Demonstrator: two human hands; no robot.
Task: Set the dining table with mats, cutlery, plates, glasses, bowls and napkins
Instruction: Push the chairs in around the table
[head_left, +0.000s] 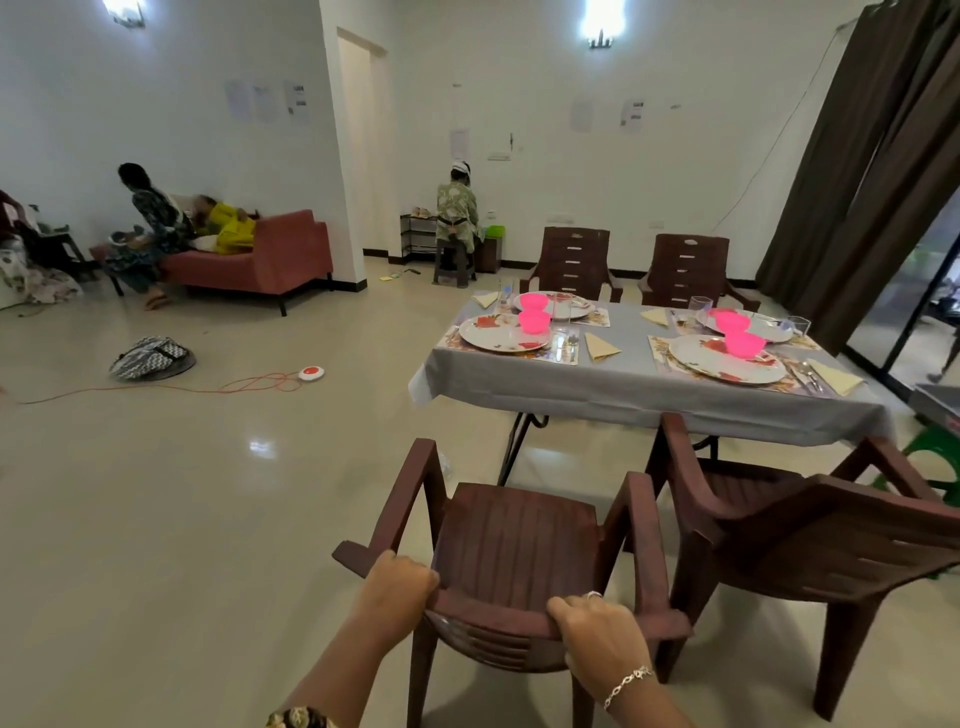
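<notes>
Both hands grip the top edge of a brown plastic chair's (511, 540) back, close in front of me: my left hand (400, 584) at its left end, my right hand (597, 631) towards its right. The chair faces the dining table (613, 387), which wears a grey cloth and stands about a chair's length away. On the table lie several floral mats with plates (504, 332), pink bowls (535, 319), clear glasses (561, 306), cutlery (566, 345) and folded yellow napkins (600, 347).
A second brown chair (810, 525) stands just right of the one I hold, and two more (574, 260) sit at the table's far side. An orange cable (218, 387) and a bag (150, 357) lie on the floor left. People sit by a red sofa (270, 260). Dark curtains (878, 171) hang right.
</notes>
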